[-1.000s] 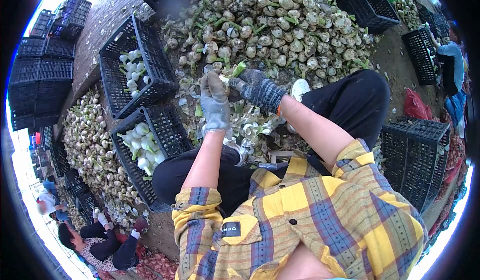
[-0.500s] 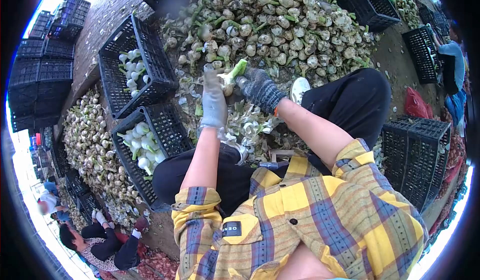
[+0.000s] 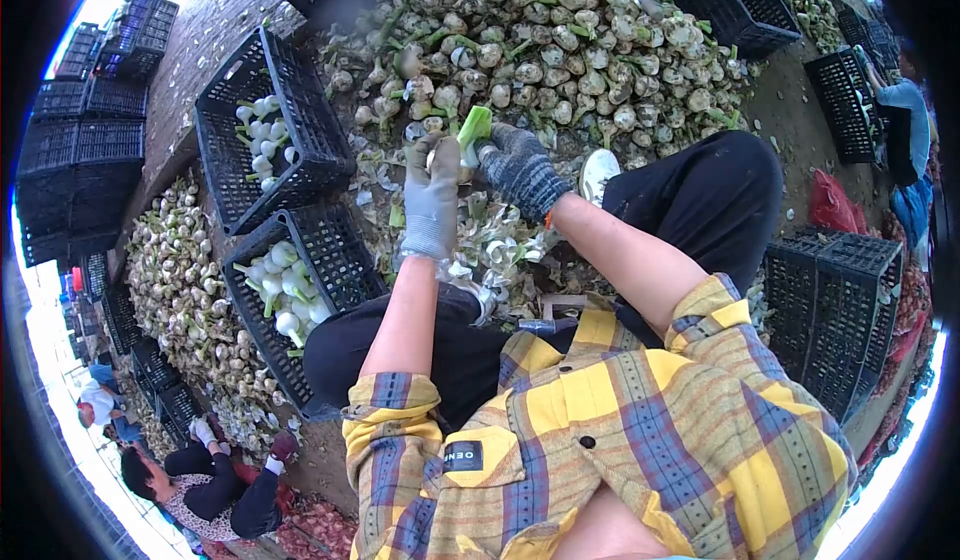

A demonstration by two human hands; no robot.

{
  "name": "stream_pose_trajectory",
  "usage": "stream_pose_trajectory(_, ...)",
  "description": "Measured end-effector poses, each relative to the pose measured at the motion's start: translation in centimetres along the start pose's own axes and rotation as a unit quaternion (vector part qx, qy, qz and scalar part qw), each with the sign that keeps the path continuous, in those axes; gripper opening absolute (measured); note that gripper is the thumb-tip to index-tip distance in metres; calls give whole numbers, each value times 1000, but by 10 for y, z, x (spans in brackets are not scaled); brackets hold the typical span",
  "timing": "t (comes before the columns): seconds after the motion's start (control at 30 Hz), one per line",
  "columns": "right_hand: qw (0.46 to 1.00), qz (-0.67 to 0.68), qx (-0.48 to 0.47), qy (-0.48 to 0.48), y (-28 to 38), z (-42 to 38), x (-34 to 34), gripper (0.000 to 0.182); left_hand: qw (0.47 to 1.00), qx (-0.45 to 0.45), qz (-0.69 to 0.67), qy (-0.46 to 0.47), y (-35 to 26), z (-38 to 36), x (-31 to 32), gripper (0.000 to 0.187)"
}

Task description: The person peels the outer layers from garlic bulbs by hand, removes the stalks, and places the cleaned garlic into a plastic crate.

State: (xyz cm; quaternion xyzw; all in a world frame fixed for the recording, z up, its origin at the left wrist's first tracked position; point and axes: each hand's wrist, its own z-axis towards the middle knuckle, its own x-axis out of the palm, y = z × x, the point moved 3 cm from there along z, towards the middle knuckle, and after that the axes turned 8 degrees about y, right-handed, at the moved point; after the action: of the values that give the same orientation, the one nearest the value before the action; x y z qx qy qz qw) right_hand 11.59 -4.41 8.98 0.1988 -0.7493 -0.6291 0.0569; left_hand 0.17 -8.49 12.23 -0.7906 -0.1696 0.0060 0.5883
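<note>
In front of me, between both gloves, is a garlic bulb with a thick green stem (image 3: 475, 130), its stem pointing up and away. My left hand (image 3: 432, 200), in a light grey glove with soiled fingers, is closed at the bulb's left side. My right hand (image 3: 522, 170), in a dark grey knitted glove, grips the bulb and stem from the right. The gloves hide most of the bulb. Beyond lies a big heap of unpeeled garlic (image 3: 560, 60). Loose peeled skins (image 3: 500, 245) litter the ground below my hands.
Two black crates at left hold cleaned white garlic: the farther crate (image 3: 225, 175) and the nearer crate (image 3: 330, 250). Another garlic pile (image 3: 185, 290) lies beyond them. More black crates (image 3: 830, 300) stand at right. One co-worker (image 3: 215, 490) sits lower left; another (image 3: 905, 120) is at far right.
My left hand has turned and its fingers have curled in at the bulb. The stem sits slightly higher and shows a broader, brighter green face. My right hand has shifted only slightly.
</note>
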Motion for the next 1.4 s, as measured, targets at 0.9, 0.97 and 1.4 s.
stream_pose_trajectory(0.9,981,170,30,85,4,-13,-9,20,939,-149,-251,182,15,0,-10,29)
stream_pose_trajectory(0.97,982,171,69,40,-2,-11,-7,19,959,-125,-198,160,13,-2,-9,30)
stream_pose_trajectory(1.4,980,181,78,4,10,-20,-14,24,965,-121,-177,152,2,-6,-2,34)
